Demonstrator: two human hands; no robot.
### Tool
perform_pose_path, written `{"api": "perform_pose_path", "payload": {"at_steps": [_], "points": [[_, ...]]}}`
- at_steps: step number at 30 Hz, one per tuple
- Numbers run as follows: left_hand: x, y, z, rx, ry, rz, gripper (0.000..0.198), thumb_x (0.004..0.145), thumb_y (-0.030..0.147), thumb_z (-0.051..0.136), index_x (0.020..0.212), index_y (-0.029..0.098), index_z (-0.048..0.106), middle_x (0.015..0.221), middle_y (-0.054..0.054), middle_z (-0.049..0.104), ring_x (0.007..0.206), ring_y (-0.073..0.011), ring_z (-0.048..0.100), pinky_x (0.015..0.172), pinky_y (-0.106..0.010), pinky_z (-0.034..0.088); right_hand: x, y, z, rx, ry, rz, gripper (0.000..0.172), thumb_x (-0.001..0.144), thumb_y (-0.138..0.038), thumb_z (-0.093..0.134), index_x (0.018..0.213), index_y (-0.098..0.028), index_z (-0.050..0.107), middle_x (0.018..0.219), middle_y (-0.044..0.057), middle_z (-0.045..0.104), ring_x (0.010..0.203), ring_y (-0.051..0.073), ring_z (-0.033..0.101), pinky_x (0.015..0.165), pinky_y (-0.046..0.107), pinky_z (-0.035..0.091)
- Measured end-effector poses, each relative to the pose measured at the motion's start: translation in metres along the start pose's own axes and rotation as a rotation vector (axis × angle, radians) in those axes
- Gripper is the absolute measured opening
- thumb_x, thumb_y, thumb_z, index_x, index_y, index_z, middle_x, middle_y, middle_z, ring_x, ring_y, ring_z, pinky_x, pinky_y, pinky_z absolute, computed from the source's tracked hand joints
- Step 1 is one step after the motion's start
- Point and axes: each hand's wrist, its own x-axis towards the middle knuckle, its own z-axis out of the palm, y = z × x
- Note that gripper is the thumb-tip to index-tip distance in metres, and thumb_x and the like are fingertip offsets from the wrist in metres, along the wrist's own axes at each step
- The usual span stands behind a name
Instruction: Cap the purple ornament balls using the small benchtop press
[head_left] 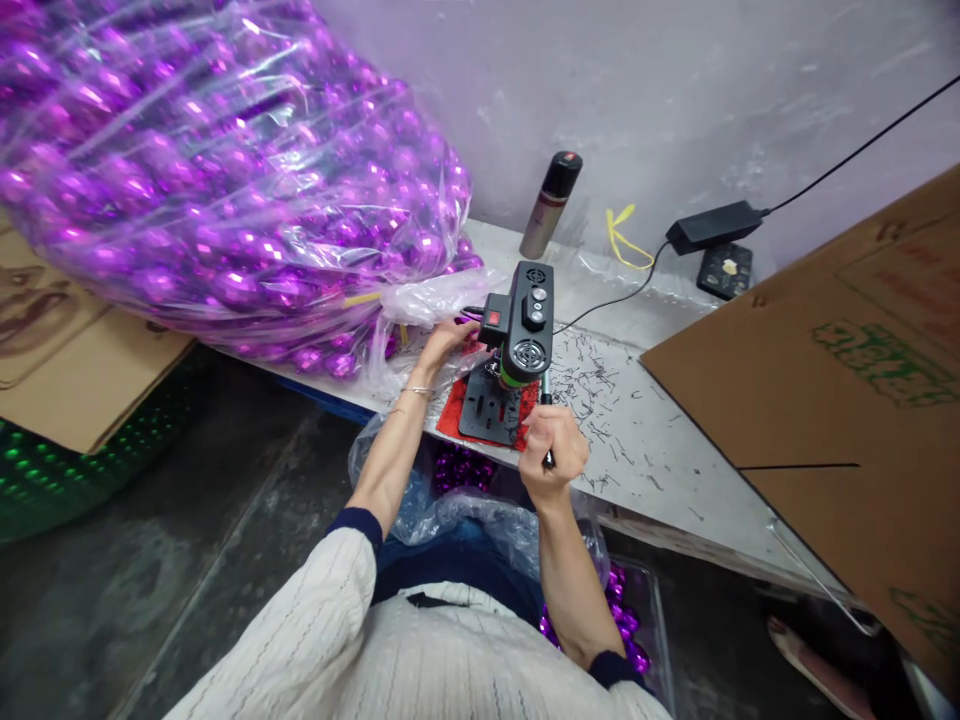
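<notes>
A small black bench machine (531,320) with two round fan grilles and a red switch stands on a slotted base plate (487,405). My right hand (553,445) is wrapped in a fist around the black-gripped lever (547,399) at its right side. To the left of the machine head, my left hand (448,340) has its fingers bent in beside the machine. A bit of shiny purple shows by its fingertips, but what they grip is partly hidden. Just left of that hand, the loose mouth of a clear plastic bag (420,300) lies on the table.
A huge clear bag of shiny purple balls (247,180) fills the left. Behind the machine stand a spray can (551,205), a yellow tie (626,240) and a power adapter (712,228). Dark wire bits (600,400) litter the table; a cardboard box (825,380) stands right.
</notes>
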Motion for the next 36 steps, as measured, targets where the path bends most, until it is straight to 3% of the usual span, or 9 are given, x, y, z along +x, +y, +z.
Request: {"api": "perform_pose_path", "payload": {"at_steps": [4,7,10,13,18,26,30,36], "points": [[-0.038,-0.013,-0.029,-0.348,-0.026,-0.061,0.038,0.101,0.024,0.05,0.138,0.015,0.055,0.124,-0.014,0.074,0.103,-0.0218,0.076,0.095,-0.045,0.063,0.005,0.001,0.0,0.001,0.015,0.005,0.024,0.094,-0.009,0.048,0.075,-0.023,0.049,0.066,-0.001,0.059,0.06,0.012,0.056,0.057,0.026,0.041],[-0.076,-0.027,-0.046,-0.415,0.017,-0.021,0.046,0.105,0.034,0.044,0.15,0.025,0.044,0.14,-0.011,0.066,0.112,-0.021,0.074,0.101,-0.045,0.061,0.009,0.003,-0.001,0.01,0.019,0.014,0.023,0.095,-0.01,0.048,0.076,-0.023,0.049,0.066,-0.001,0.058,0.06,0.011,0.054,0.056,0.026,0.04],[-0.112,-0.045,-0.045,-0.515,0.008,0.019,0.05,0.102,0.046,0.051,0.149,0.03,0.046,0.141,-0.009,0.066,0.114,-0.0232,0.074,0.101,-0.045,0.061,0.013,0.004,-0.002,-0.006,0.017,0.009,0.023,0.096,-0.012,0.048,0.076,-0.022,0.05,0.066,-0.001,0.059,0.059,0.011,0.054,0.055,0.026,0.038],[-0.133,-0.063,-0.026,-0.48,0.006,0.024,0.058,0.095,0.052,0.061,0.146,0.025,0.05,0.138,-0.01,0.068,0.119,-0.025,0.072,0.103,-0.044,0.059,0.015,0.004,-0.003,-0.035,0.011,-0.005,0.024,0.097,-0.014,0.047,0.075,-0.023,0.049,0.065,-0.001,0.058,0.057,0.011,0.053,0.054,0.027,0.037],[-0.138,-0.075,0.006,-0.152,0.046,0.106,0.062,0.086,0.051,0.075,0.137,0.018,0.061,0.134,-0.013,0.071,0.125,-0.0285,0.068,0.112,-0.045,0.052,0.013,0.004,-0.005,-0.038,-0.022,-0.025,0.024,0.097,-0.015,0.048,0.074,-0.023,0.048,0.065,-0.001,0.059,0.058,0.011,0.054,0.054,0.026,0.038],[-0.136,-0.072,0.013,0.31,-0.002,0.46,0.06,0.088,0.046,0.076,0.138,0.017,0.059,0.135,-0.016,0.068,0.129,-0.0313,0.064,0.111,-0.05,0.051,0.011,0.001,-0.006,-0.058,-0.034,-0.019,0.024,0.096,-0.014,0.047,0.073,-0.023,0.049,0.066,0.0,0.062,0.057,0.011,0.055,0.056,0.025,0.041],[-0.135,-0.077,0.024,0.38,0.016,0.525,0.063,0.088,0.048,0.076,0.139,0.018,0.057,0.135,-0.016,0.066,0.128,-0.0309,0.063,0.11,-0.05,0.051,0.011,0.001,-0.007,-0.059,-0.041,-0.021,0.024,0.096,-0.013,0.047,0.075,-0.023,0.049,0.068,0.0,0.063,0.059,0.011,0.057,0.056,0.025,0.041],[-0.132,-0.088,0.039,0.269,0.067,0.507,0.066,0.086,0.049,0.078,0.141,0.02,0.056,0.137,-0.015,0.066,0.129,-0.0295,0.064,0.111,-0.047,0.051,0.012,-0.001,-0.008,-0.031,-0.042,-0.016,0.024,0.097,-0.013,0.046,0.075,-0.023,0.049,0.067,0.0,0.061,0.059,0.011,0.057,0.056,0.025,0.042]]}}
